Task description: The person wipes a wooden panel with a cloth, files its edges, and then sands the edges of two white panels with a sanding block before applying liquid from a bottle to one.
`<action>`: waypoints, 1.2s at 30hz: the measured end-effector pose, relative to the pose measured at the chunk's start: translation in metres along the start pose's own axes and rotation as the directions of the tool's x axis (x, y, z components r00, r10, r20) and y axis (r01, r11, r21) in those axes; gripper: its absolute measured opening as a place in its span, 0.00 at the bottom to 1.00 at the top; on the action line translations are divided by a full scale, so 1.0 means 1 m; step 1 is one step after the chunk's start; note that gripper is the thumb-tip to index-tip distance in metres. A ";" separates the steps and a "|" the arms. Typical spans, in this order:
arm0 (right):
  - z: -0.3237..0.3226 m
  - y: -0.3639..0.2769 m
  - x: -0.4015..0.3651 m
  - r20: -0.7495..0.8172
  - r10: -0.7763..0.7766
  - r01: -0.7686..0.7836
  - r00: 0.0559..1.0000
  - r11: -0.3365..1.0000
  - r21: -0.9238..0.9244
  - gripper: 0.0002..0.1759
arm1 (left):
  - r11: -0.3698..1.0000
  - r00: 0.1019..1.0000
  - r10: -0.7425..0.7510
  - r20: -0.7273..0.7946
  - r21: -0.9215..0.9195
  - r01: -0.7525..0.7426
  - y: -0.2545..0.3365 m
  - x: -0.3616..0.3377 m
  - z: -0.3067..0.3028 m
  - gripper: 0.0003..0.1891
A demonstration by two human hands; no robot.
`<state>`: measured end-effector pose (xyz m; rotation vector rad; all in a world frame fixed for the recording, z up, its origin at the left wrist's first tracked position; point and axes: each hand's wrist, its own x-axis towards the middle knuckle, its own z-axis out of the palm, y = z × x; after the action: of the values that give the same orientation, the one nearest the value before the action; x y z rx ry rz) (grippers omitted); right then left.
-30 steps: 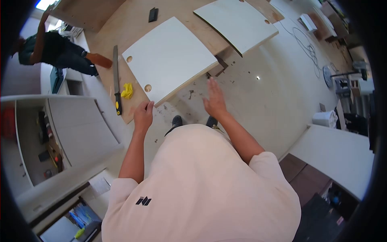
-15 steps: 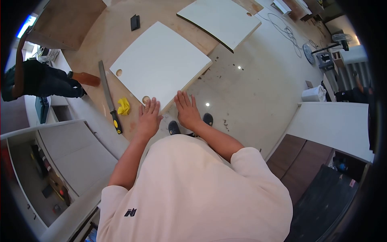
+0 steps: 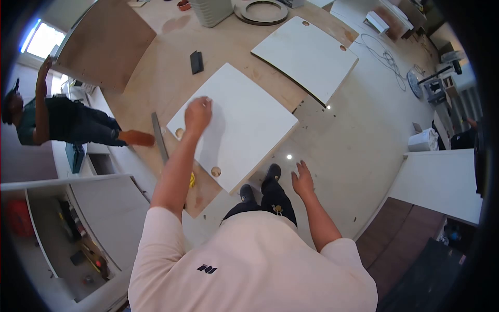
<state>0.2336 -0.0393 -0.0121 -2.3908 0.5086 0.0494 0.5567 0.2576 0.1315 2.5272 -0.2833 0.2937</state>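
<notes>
the right hand [image 3: 303,182] hangs over the floor [image 3: 338,151] right of centre in the frame, fingers loosely spread; the white panel [image 3: 247,122] lies mid-frame on the wooden table [image 3: 223,47], and over its left part the left hand [image 3: 198,115] is curled, though i can't tell whether it grips anything; a second white panel [image 3: 309,57] lies at upper right, and a co-worker [image 3: 70,120] stands at the left edge

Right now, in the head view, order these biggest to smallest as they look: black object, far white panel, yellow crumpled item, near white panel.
1. Near white panel
2. Far white panel
3. Black object
4. Yellow crumpled item (partly hidden)

Nearness may flatter the near panel.
</notes>
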 end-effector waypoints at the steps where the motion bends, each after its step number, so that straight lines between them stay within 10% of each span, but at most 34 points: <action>1: -0.005 0.014 -0.011 0.059 0.068 -0.067 0.996 0.998 -0.015 0.27 | 0.998 0.998 -0.054 -0.038 0.031 0.056 -0.011 0.030 0.009 0.12; 5: -0.021 0.089 -0.054 0.142 0.341 -0.337 0.929 0.940 -0.052 0.26 | 0.777 0.975 0.179 0.129 0.589 -0.220 -0.130 0.148 0.060 0.26; 6: -0.026 0.102 -0.068 0.108 0.398 -0.397 0.911 0.917 -0.026 0.25 | 0.839 0.995 -0.099 -0.015 0.537 0.091 -0.113 0.164 0.062 0.33; 8: -0.049 0.103 -0.079 0.008 0.465 -0.465 0.885 0.885 0.026 0.25 | 0.856 0.989 -0.140 -0.048 0.495 0.145 -0.157 0.207 0.081 0.43; 14: -0.057 0.023 0.002 0.092 0.479 -0.420 0.873 0.643 0.640 0.23 | 0.879 0.945 -0.270 0.185 0.448 0.163 -0.096 0.185 0.058 0.31; 18: -0.032 -0.068 0.086 0.419 0.415 -0.386 0.807 -0.165 0.907 0.24 | 0.944 0.951 -0.308 -0.006 0.119 0.307 -0.121 0.187 0.059 0.23; 20: -0.033 -0.094 0.109 0.412 0.331 -0.316 0.849 -0.308 0.897 0.25 | 0.885 0.915 -0.402 -0.028 -0.267 0.381 -0.119 0.174 0.043 0.19; 24: -0.016 -0.109 0.132 0.307 0.402 -0.151 0.863 -0.374 0.915 0.21 | 0.378 0.866 -0.417 0.275 -0.814 0.440 -0.063 0.099 -0.003 0.13; 27: -0.005 -0.121 0.126 0.260 0.487 -0.042 0.834 -0.412 0.910 0.17 | 0.333 0.878 -0.075 0.472 -0.818 0.468 -0.045 -0.013 -0.011 0.16; 36: 0.080 -0.167 0.006 0.281 0.473 -0.160 0.835 -0.280 0.947 0.17 | 0.249 0.803 0.056 0.593 -0.787 0.564 -0.017 -0.110 0.007 0.16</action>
<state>0.3094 0.1244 0.0289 -0.4929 0.8612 -0.2934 0.4571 0.2824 0.0878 1.2688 -0.1262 -0.6059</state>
